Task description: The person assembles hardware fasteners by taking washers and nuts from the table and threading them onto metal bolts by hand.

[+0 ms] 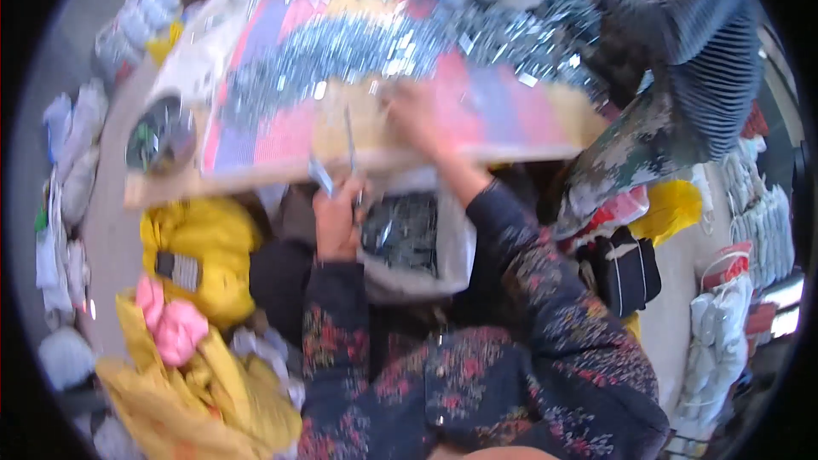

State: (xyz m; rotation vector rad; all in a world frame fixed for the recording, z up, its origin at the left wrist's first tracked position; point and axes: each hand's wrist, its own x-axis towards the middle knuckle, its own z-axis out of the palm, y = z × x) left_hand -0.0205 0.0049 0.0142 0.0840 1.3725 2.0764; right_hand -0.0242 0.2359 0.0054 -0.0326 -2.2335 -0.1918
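dark flower-printed jacket fills the near side; beyond it, the left hand curls its fingers around a slim grey metal tool. small shiny dark pieces lie heaped farther off on a pink-and-blue striped sheet. a careless sweep by the right hand could scatter some; the protruding tool could nick it. blur hides whether the right fingers spread or pinch; the far-right striped-sleeved co-worker is cut off.
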